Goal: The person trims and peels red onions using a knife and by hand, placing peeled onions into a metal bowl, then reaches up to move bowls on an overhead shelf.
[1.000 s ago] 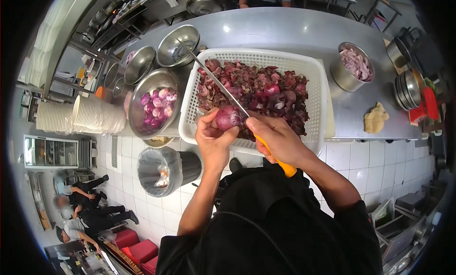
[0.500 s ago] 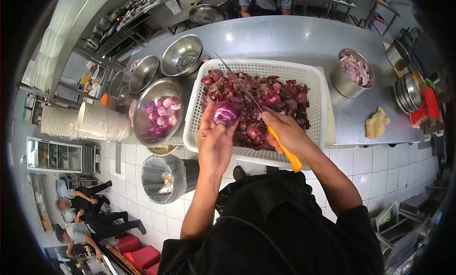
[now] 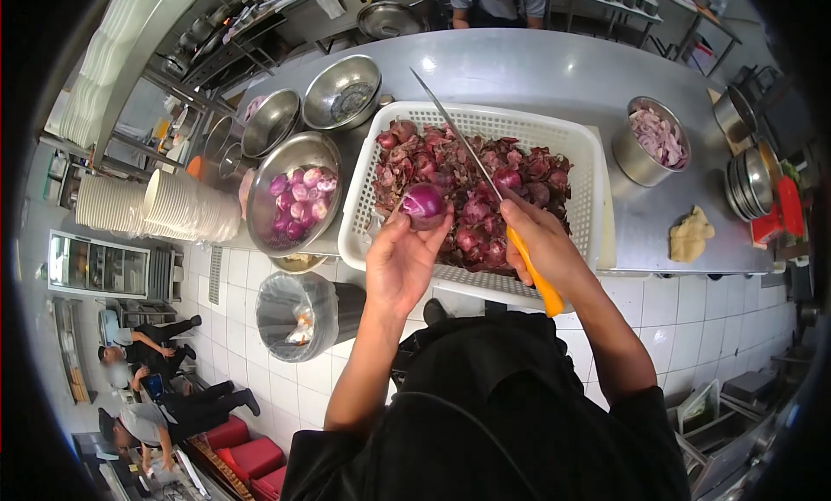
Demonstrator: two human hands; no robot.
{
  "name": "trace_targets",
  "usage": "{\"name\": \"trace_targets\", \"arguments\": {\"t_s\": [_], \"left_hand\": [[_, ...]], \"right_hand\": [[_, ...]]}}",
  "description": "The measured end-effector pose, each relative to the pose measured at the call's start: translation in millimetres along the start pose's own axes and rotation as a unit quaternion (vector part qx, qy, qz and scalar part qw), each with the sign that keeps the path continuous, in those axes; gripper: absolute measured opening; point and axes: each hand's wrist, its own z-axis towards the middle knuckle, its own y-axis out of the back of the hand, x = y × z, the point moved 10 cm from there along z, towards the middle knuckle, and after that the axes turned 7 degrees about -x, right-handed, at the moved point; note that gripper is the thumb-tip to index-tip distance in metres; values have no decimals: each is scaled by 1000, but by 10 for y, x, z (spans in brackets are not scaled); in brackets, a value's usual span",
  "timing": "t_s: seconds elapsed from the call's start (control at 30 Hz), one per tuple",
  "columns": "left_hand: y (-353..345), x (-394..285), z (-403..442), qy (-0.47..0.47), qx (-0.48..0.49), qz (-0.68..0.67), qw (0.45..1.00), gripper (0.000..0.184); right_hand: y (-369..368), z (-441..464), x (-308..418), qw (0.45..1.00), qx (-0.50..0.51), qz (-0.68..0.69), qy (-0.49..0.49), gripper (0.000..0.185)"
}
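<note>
A shiny peeled red onion (image 3: pixel 423 203) rests in the fingers of my left hand (image 3: pixel 404 263), above the near left part of a white perforated basket (image 3: pixel 582 159). My right hand (image 3: pixel 547 245) grips the orange handle of a knife (image 3: pixel 467 146), whose long blade points up and left across the basket. Beneath both hands, dark red onion skins (image 3: pixel 450 159) and several unpeeled onions fill the basket. To its left, a metal colander (image 3: pixel 333 189) holds several peeled purple onions (image 3: pixel 299 198).
Metal bowls (image 3: pixel 344 90) stand at the back left, beside stacked white containers (image 3: pixel 173 205). A pot of cut onions (image 3: pixel 651 146) and a tan cloth (image 3: pixel 691 234) are at the right. A lined bin (image 3: pixel 296 319) stands below the steel counter (image 3: pixel 519 59). A person (image 3: pixel 497 3) is across the counter.
The onion has turned in my left hand, showing a smoother purple side. The knife stays in my right hand, its blade now steeper. The whole view has shifted slightly.
</note>
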Motion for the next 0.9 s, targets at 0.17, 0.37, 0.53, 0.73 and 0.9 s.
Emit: {"name": "trace_targets", "arguments": {"t_s": [0.17, 0.37, 0.53, 0.73, 0.9], "left_hand": [[24, -6, 11, -43, 15, 52, 998, 52], [-46, -102, -21, -135, 21, 196, 971, 64], [-147, -129, -55, -170, 45, 298, 938, 66], [-186, -129, -54, -195, 65, 309, 929, 67], [-122, -112, -29, -166, 32, 277, 946, 68]], "right_hand": [[-297, -281, 170, 987, 118, 110, 16, 56], [-442, -381, 273, 976, 157, 151, 22, 52], [-420, -304, 215, 979, 148, 134, 41, 53], [-442, -274, 185, 981, 139, 130, 41, 53], [-443, -262, 219, 980, 134, 133, 62, 52]]}}
